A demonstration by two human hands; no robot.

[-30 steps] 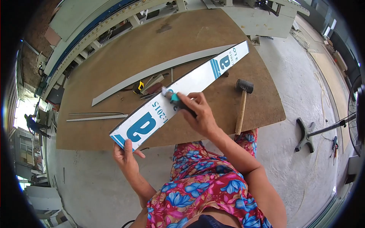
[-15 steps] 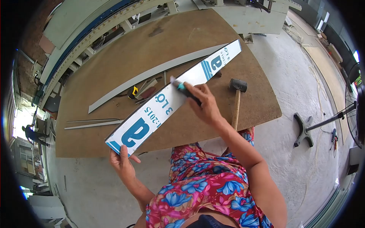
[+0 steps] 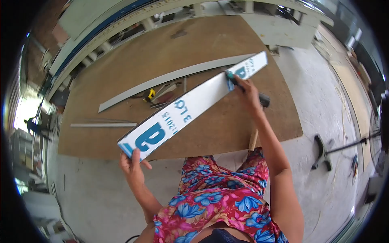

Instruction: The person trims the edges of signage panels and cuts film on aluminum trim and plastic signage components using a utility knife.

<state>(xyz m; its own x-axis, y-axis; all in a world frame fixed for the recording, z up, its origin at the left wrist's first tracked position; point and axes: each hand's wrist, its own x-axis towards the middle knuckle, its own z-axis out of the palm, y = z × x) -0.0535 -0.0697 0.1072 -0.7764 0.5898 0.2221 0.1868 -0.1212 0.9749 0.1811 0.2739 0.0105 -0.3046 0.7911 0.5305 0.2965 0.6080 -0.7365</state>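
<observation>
A long white strip (image 3: pixel 202 99) with blue lettering and a dark edge slants across the view, above the brown board. My left hand (image 3: pixel 133 165) grips its near lower end, thumb on the printed face and fingers underneath. In my right hand (image 3: pixel 250 95) is a black-and-teal hand tool (image 3: pixel 230 75), its head against the strip toward the far end, over the blue stripes; its tip is blurred. Just beyond my right wrist, partly hidden by it, lies a mallet (image 3: pixel 264 100) with a black head and wooden handle.
On the brown board (image 3: pixel 93 93) lie a long pale strip (image 3: pixel 162 77), shorter strips (image 3: pixel 101 125), a yellow tape measure (image 3: pixel 150 95) and small offcuts. A large machine (image 3: pixel 133 20) stands behind. A stand's base (image 3: pixel 323 153) is at right; another person (image 3: pixel 35 126) is far left.
My right hand has slid the tool up along the strip toward its far end, away from my body. My left hand keeps its hold. The whole view has shifted slightly.
</observation>
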